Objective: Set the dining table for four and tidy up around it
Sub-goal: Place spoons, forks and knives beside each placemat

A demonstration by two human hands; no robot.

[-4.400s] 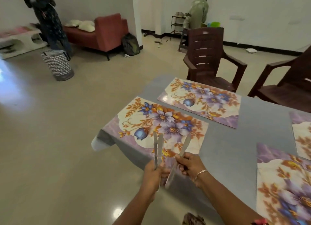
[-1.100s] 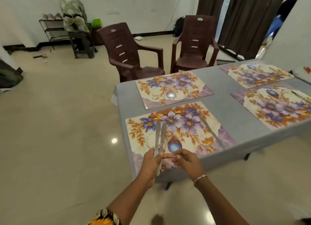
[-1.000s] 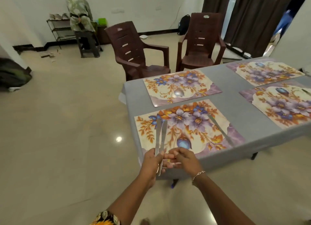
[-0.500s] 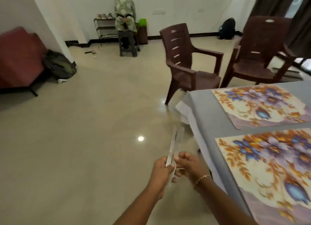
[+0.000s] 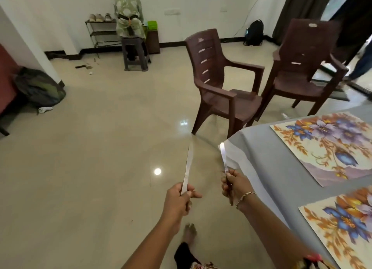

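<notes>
My left hand [image 5: 178, 201] grips the handle of a table knife [image 5: 188, 166] whose blade points up and away over the floor. My right hand [image 5: 234, 185] holds a second knife [image 5: 223, 158] upright beside the corner of the grey table [image 5: 267, 168]. Two floral placemats lie on the table: one farther off [image 5: 324, 145] and one nearer at the lower right [image 5: 342, 226]. Both hands are left of the table edge, apart from each other.
Two brown plastic chairs [image 5: 219, 87] [image 5: 302, 67] stand beyond the table. A person in a patterned shirt [image 5: 128, 14] stands at a stool and shoe rack by the far wall. A dark bag [image 5: 38, 87] lies on the floor at left. My foot [image 5: 189, 234] shows below.
Both knives were together in my left hand; now my right hand has taken one and the hands have drawn apart. The view has swung left, off the near placemat, along the table's end.
</notes>
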